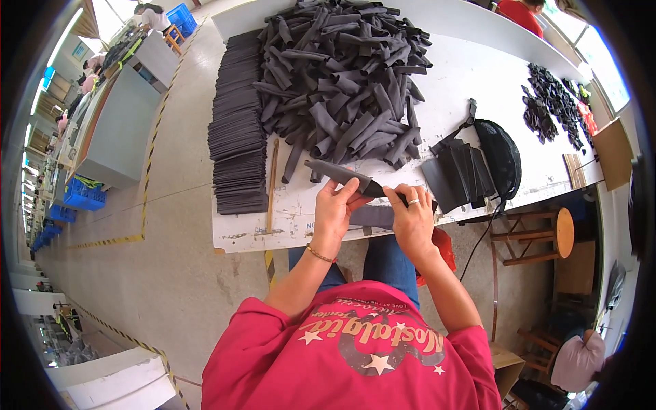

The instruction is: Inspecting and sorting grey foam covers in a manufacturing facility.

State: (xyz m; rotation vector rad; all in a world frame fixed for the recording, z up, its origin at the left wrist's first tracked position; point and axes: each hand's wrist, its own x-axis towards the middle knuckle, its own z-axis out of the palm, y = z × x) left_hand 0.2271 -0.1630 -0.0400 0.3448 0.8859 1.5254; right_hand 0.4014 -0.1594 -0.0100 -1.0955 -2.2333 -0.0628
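My left hand point(335, 208) is closed round a dark grey fabric tube point(336, 173), thumb on top, just above the table's front edge. At the tube's right end, my right hand point(413, 217) pinches a darker black part; whether this is the tube's own end or a separate piece in it, I cannot tell. Under my hands a flat grey fabric strip point(372, 217) lies at the table edge. Just beyond is a large heap of similar loose tubes point(342, 82). To its left stands a long, neat stack of flat dark pieces point(236, 130).
A thin wooden stick point(272, 184) lies beside the stack on the white table point(451, 75). On the right are fanned dark sheets point(459, 178), a black pouch point(499, 157) and small black pieces point(553, 102). A wooden stool point(563, 232) stands right of the table; other people work farther off.
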